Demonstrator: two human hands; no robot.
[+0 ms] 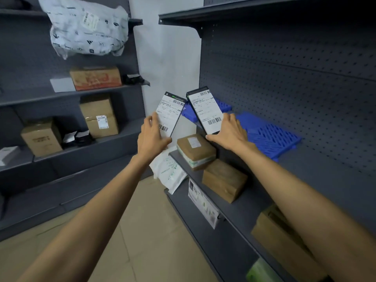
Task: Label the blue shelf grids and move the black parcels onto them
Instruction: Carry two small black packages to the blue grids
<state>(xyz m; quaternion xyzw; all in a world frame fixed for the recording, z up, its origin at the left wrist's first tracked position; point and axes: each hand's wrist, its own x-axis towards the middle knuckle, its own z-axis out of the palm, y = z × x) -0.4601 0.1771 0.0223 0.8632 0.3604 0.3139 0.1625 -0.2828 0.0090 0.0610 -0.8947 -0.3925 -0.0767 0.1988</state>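
Two black parcels held up left of the blue grid.

Well left of the grid (270, 137), the left hand (152, 137) grips the lower end of the left parcel (169, 112), fingers curled over its left edge and thumb below. This parcel hangs in the air in front of the white wall (173, 58). A narrow gap parts it from the right parcel (206, 110), which is tilted just left of the grid, its top edge overlapping the far grid (222, 104). The right hand (228, 135) grips that parcel, thumb under its bottom edge and fingers along its right edge. Above the grid's slatted top there is open space up to the upper shelf (223, 11). Below the grid's left corner, two brown boxes (195, 151) sit on the lower shelf (234, 231).
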